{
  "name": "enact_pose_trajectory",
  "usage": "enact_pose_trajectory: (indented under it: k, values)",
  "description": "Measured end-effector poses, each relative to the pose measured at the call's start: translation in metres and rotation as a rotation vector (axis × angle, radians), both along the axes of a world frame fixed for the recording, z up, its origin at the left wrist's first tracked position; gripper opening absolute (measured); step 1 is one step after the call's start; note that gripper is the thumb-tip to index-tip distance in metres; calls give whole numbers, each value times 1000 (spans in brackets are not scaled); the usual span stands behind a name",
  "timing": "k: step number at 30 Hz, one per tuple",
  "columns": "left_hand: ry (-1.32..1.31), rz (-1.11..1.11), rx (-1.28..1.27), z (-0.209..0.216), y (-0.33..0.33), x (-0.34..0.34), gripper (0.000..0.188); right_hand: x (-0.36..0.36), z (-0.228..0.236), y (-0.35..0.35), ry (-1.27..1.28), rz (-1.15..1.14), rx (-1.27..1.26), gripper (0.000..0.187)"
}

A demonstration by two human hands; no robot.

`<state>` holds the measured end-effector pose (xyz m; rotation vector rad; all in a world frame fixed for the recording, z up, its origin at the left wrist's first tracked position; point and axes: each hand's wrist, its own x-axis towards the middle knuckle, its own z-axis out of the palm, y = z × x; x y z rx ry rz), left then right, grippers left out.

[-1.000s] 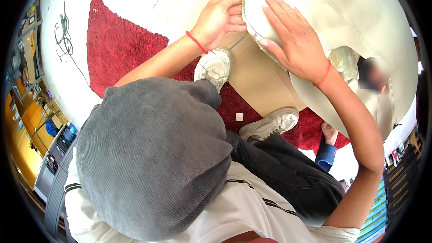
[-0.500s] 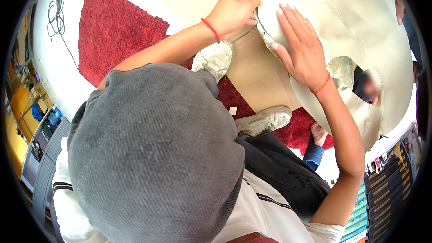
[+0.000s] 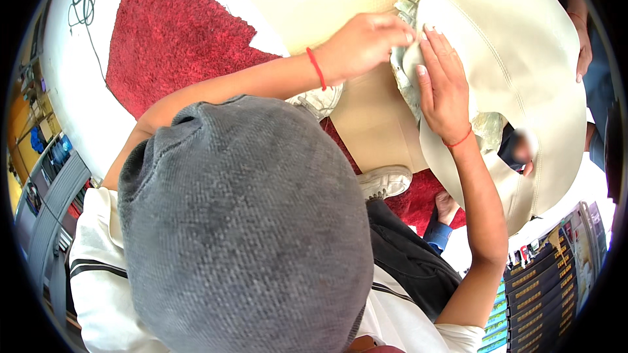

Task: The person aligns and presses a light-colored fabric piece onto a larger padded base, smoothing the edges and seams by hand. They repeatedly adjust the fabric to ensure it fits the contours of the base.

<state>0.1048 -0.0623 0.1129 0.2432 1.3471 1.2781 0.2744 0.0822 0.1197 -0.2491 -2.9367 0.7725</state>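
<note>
Head view: cream cover (image 3: 540, 52), upper right, has shifted right in frame; left hand (image 3: 369, 46) at its edge, grip too blurred to call, right hand (image 3: 446, 95) flat on it, edge work ongoing.

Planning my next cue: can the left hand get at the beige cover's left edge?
Likely yes: the left hand is close beside that edge of the beige cover, with nothing seen between; the right hand lies on the cover.
</note>
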Motion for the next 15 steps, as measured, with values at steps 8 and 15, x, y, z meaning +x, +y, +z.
enact_pose_trajectory:
  k: [8,15]
  values:
    - [-53,139,-82,-13,7,-7,33,-25,-4,-8,60,-37,102,44]
    - [-30,146,-86,-7,15,-4,29,-22,-5,-4,33,-1,162,57]
